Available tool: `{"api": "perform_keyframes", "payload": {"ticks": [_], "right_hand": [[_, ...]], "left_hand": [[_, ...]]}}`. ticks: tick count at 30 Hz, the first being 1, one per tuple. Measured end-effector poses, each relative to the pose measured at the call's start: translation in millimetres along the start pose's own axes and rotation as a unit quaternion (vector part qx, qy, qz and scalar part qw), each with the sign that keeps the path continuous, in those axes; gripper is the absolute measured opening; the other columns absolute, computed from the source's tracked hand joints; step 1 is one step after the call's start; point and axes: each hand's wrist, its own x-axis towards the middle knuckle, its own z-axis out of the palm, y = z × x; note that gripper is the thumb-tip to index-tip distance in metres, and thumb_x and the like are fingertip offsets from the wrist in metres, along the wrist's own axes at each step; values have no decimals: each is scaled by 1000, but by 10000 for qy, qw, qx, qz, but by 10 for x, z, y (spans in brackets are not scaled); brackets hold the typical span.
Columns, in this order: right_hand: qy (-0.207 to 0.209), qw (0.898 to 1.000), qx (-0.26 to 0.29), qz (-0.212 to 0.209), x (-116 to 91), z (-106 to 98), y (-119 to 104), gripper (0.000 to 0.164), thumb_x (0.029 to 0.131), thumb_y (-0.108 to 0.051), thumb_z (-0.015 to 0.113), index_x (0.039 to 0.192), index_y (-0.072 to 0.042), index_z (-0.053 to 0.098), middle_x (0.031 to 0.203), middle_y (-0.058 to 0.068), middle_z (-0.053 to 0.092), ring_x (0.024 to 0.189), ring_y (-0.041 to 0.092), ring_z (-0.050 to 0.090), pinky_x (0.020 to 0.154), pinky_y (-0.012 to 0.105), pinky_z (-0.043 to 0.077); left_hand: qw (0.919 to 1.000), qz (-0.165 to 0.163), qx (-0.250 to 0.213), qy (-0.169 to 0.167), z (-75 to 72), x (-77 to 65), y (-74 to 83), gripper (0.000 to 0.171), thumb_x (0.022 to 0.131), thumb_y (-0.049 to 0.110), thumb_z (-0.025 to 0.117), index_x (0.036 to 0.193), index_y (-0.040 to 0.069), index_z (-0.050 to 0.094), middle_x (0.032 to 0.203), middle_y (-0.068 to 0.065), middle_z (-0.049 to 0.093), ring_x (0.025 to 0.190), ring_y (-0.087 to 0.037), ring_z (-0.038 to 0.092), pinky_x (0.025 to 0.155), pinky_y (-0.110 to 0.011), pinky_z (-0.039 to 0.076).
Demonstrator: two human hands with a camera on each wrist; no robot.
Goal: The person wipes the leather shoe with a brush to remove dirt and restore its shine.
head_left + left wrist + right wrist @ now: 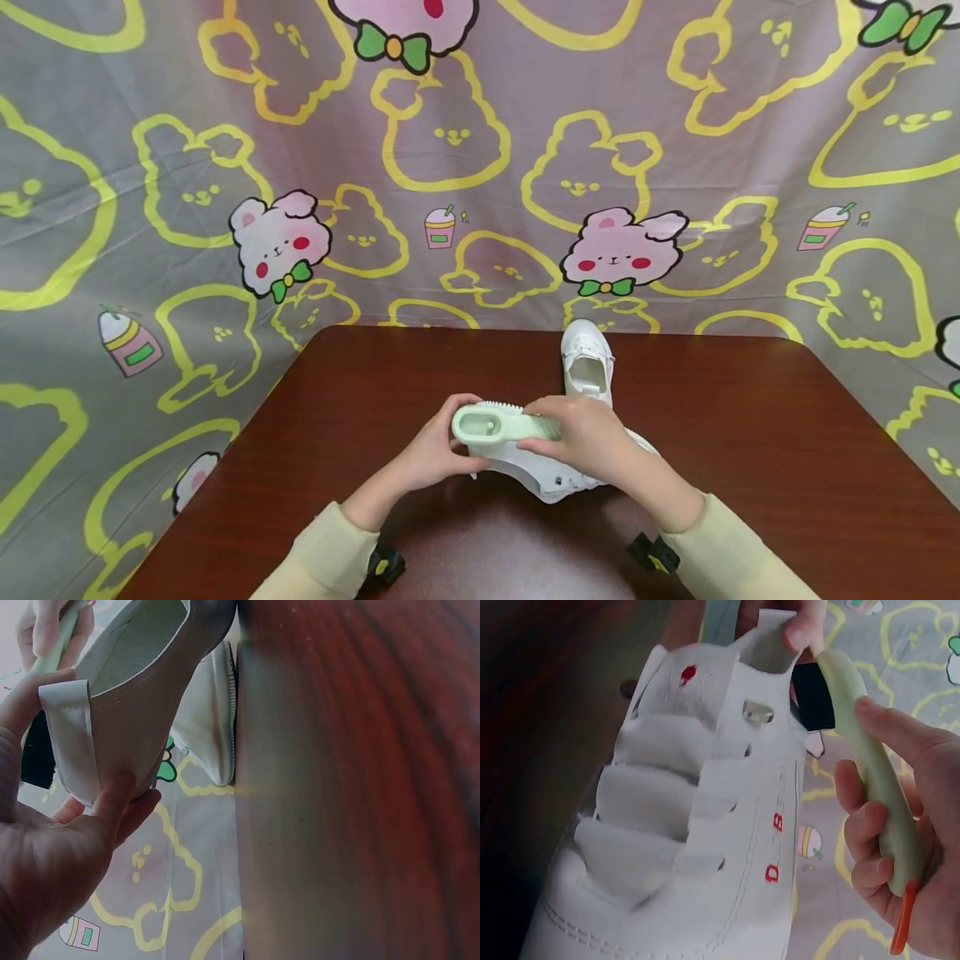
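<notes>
My left hand (431, 450) holds a white shoe (675, 810) by its heel, tipped on its side above the table. In the left wrist view the thumb and fingers of that hand clasp the heel end, near the pull tab (66, 701). My right hand (581, 433) grips the handle of a pale green brush (881, 784). Its dark bristles (814, 697) lie against the side of the shoe near the heel. From the head view, the brush's hollow oval head covers part of the shoe. An orange loop (904, 919) hangs from the handle's end.
Behind the hands, a second white shoe (587, 354) stands on the dark reddish-brown table (750, 433), toe toward the back edge. A grey cloth (480, 108) printed with yellow cartoon outlines hangs behind and beside the table.
</notes>
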Motion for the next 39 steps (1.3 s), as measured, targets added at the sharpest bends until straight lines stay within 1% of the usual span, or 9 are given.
{"api": "perform_keyframes", "payload": {"ticks": [4,10,13,16,21,26,30,33,39], "right_hand": [[112,9989,-235,402,4,-36,42,30,77,-36,82,97,-17,73,87,-9,69,68,6,58,57,27,46],[565,9949,-361,755,1,-87,62,32,75,-35,84,98,-17,73,85,-8,70,65,8,58,53,29,43],[613,9962,-198,583,-4,-68,27,32,74,-34,85,97,-16,73,86,-7,70,66,7,58,54,28,45],[448,9987,-92,219,-10,-20,-26,32,74,-35,84,97,-15,74,88,-6,70,70,7,60,57,27,47],[212,9995,-238,-55,-6,39,-89,33,75,-38,82,97,-14,74,87,-5,70,71,7,61,54,26,45],[437,9969,-649,-72,18,32,-92,35,74,-40,83,95,-14,74,82,-5,69,66,8,60,50,24,42],[818,9934,-805,4,21,10,-59,33,73,-39,84,93,-15,73,81,-5,68,61,10,58,46,26,41],[843,9952,-470,177,9,-9,-64,31,73,-36,84,93,-16,74,84,-6,70,63,9,59,49,27,44],[106,9990,373,230,-42,-2,-139,26,77,-33,82,94,-14,74,82,-9,68,67,4,56,58,23,45]], "left_hand": [[9999,-137,-75,48,4,8,4,77,74,-1,82,135,1,34,132,-18,49,121,-33,52,96,-38,45],[9997,-205,-10,111,5,13,14,76,75,0,81,135,-4,34,137,-24,47,126,-37,47,99,-43,42],[9998,-164,44,140,9,7,22,77,75,1,82,135,-3,34,134,-21,49,124,-35,50,99,-41,42],[9998,-60,140,163,10,4,18,77,73,1,83,134,1,37,128,-16,52,116,-30,54,95,-36,46],[9984,83,467,293,1,-1,11,78,68,4,87,131,7,42,119,-7,55,103,-21,54,85,-29,46],[9998,-23,63,175,11,6,11,77,71,0,84,133,3,38,123,-12,52,108,-24,56,86,-31,50],[9998,-58,-97,140,15,21,-1,78,73,-2,83,135,-2,35,130,-18,52,119,-31,53,97,-35,44],[9999,-78,-84,105,6,19,-3,78,73,-1,82,135,-1,34,131,-19,52,122,-32,52,98,-36,43],[9987,296,403,136,-14,4,-22,78,69,0,86,132,2,39,125,-13,55,111,-25,53,94,-29,44]]}}
